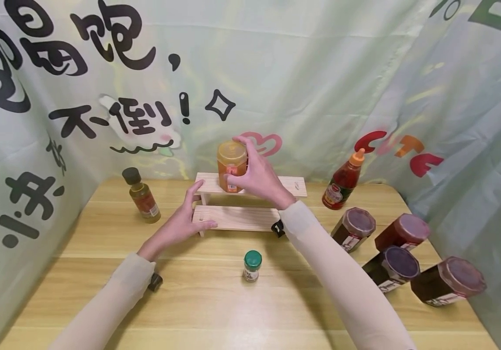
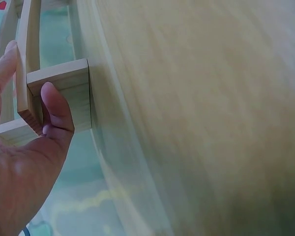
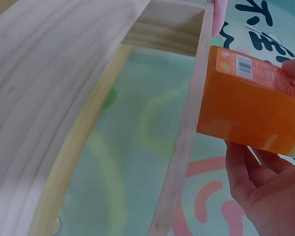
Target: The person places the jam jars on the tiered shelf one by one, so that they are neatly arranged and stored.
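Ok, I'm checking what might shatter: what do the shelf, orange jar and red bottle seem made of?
Shelf: pale wood, apparently unvarnished, by its grain and dull surface.
Orange jar: glass or clear plastic; its smooth, glossy side leaves that open.
Red bottle: glass or plastic, its shine fits both; the solid-orange cap looks plastic.

The jar [image 1: 231, 164] is amber, the rack [image 1: 237, 218] pale and wood-grained, the small shaker [image 1: 252, 267] green-capped.
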